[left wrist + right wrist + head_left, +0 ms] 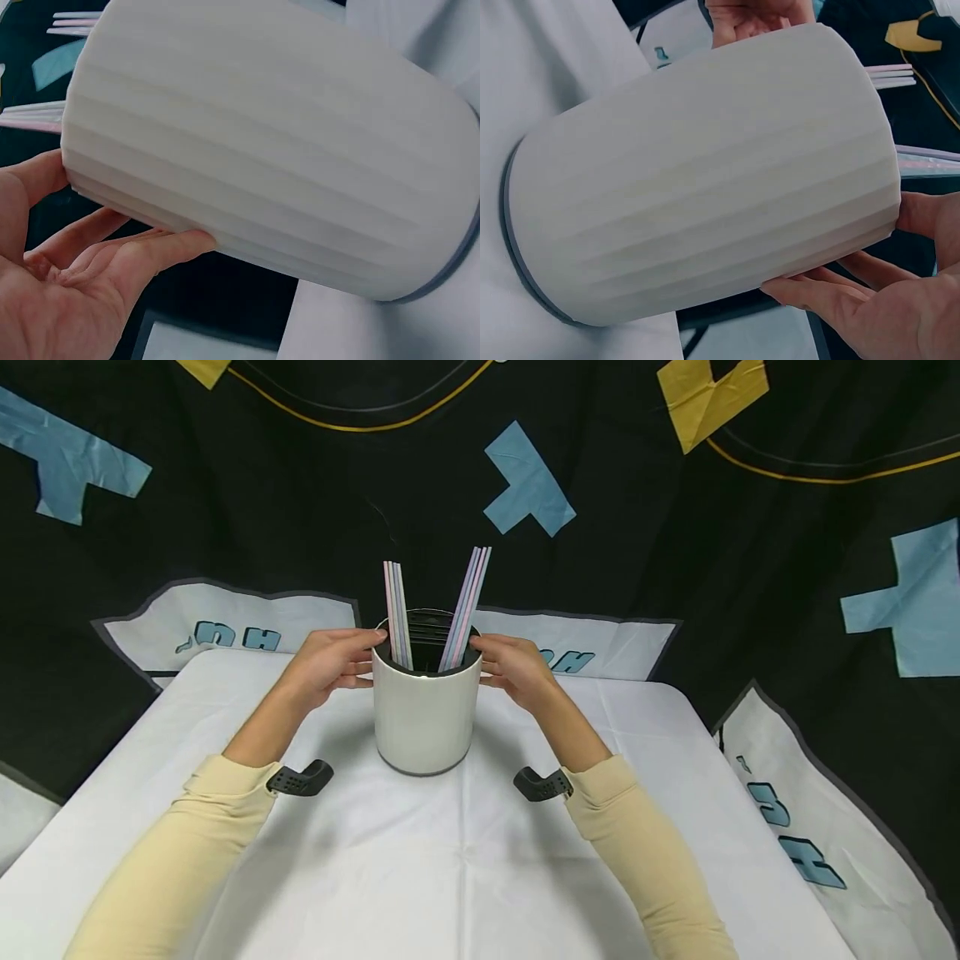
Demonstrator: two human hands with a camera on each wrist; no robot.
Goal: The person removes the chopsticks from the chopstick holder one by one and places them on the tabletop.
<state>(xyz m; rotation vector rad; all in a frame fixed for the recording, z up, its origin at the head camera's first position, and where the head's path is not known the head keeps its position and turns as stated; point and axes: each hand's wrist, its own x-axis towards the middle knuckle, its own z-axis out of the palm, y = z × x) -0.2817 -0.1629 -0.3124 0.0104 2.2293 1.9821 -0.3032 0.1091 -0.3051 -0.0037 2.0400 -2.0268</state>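
A white round container with a dark inner rim stands upright between my hands; its outer wall is ribbed in the left wrist view. Two bundles of thin pastel straws rise from it, a left bundle and a right bundle, leaning apart. My left hand grips the container's left side, thumb at the upper rim and fingers along the wall. On the opposite side my right hand holds it the same way. In the right wrist view, the right fingertips touch the ribbed wall.
A white cloth with fold creases covers the table. Behind it hangs a black backdrop with blue and yellow shapes. White lettered panels border the table's far edge. Dark wrist devices sit at both cuffs.
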